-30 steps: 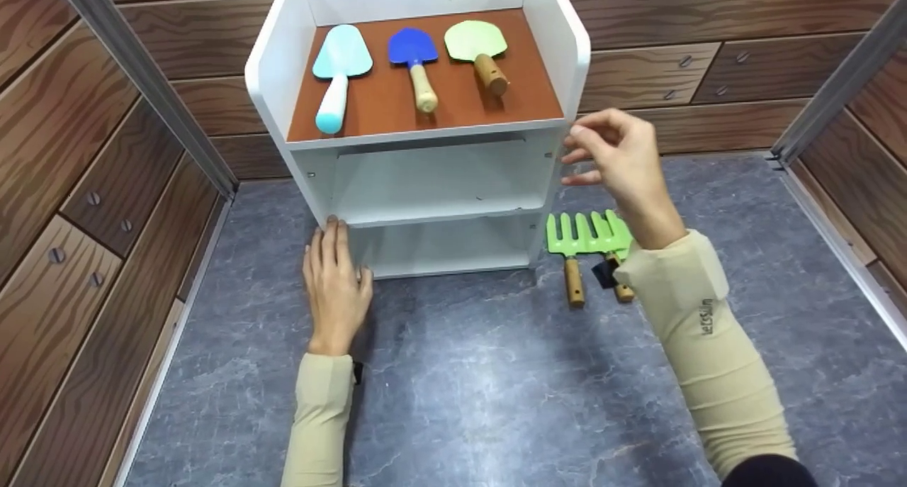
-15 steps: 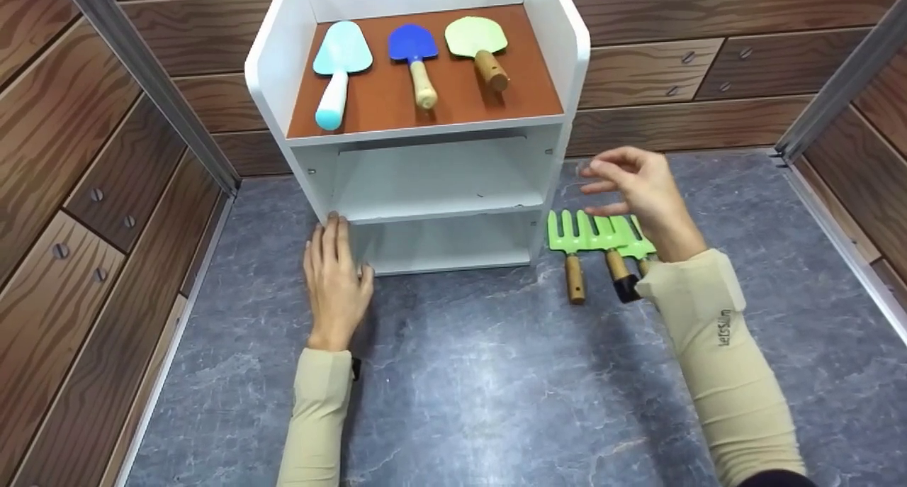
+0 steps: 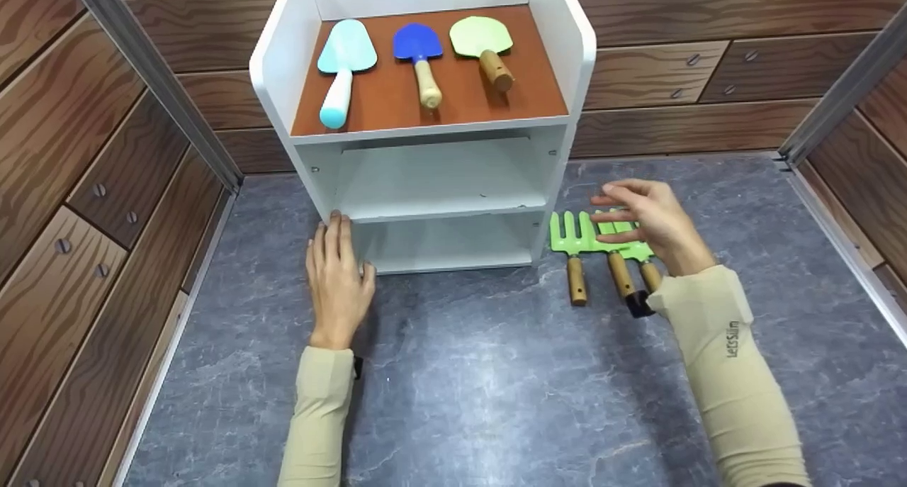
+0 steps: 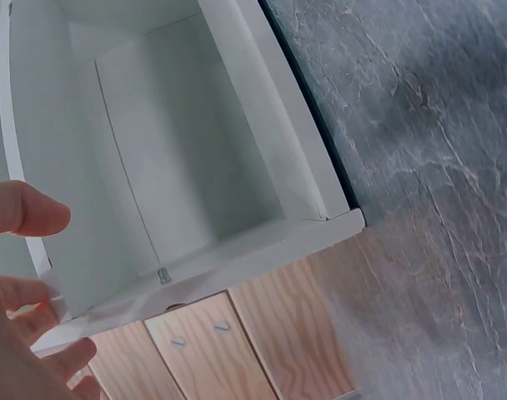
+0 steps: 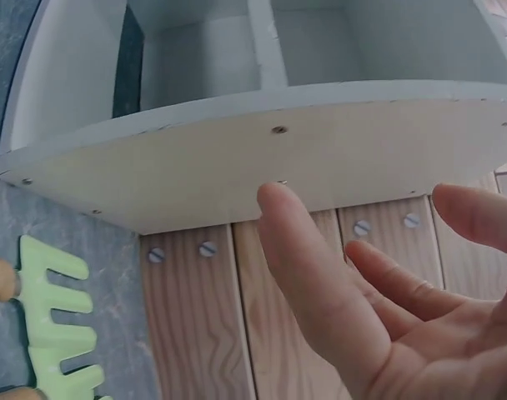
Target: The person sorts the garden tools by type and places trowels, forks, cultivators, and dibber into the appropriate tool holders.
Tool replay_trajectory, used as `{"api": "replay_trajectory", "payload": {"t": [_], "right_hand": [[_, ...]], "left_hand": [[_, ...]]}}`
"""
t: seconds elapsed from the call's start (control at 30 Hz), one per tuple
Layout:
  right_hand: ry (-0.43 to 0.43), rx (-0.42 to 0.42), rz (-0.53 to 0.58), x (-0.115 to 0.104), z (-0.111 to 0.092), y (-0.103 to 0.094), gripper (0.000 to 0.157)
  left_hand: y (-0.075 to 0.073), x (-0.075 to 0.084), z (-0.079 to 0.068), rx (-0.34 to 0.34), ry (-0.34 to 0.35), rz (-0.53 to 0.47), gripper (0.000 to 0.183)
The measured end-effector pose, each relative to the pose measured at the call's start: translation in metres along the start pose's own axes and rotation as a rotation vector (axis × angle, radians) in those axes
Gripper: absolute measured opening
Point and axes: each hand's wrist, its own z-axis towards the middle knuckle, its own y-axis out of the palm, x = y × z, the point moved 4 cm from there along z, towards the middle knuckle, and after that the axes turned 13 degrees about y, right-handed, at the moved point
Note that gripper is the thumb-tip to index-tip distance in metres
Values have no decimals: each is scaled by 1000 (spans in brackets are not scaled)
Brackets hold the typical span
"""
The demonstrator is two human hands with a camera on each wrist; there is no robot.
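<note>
My left hand (image 3: pixel 337 292) rests against the left front edge of a small white shelf unit (image 3: pixel 439 210), its fingers nearly straight. In the left wrist view, the fingertips (image 4: pixel 70 358) touch the side panel near its edge. To the right of the unit, my right hand (image 3: pixel 655 221) is in the air over the green garden forks, holding nothing, its fingers loosely bent and spread. The left fork (image 3: pixel 569 242) shows fully, with its wooden handle; the other forks (image 3: pixel 618 267) are partly behind the hand and cuff. Fork tines (image 5: pixel 57 300) also show in the right wrist view.
On the brown top shelf (image 3: pixel 379 111) lie a light blue trowel (image 3: pixel 344 65), a dark blue trowel (image 3: pixel 421 65) and a pale green trowel (image 3: pixel 483 47). Two white compartments are below. Wood-patterned walls (image 3: pixel 708 19) surround the grey marbled floor (image 3: pixel 468 373).
My right hand has moved down and slightly right, away from the unit's right side to above the garden forks. My left hand stays at the unit's left edge.
</note>
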Motion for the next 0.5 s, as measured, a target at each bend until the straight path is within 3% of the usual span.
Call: {"api": "replay_trajectory", "payload": {"t": [0.5], "right_hand": [[75,-18,-67,32,12,-12,71]], "left_hand": [[1,0,0,-2,-9,-5,71]]}}
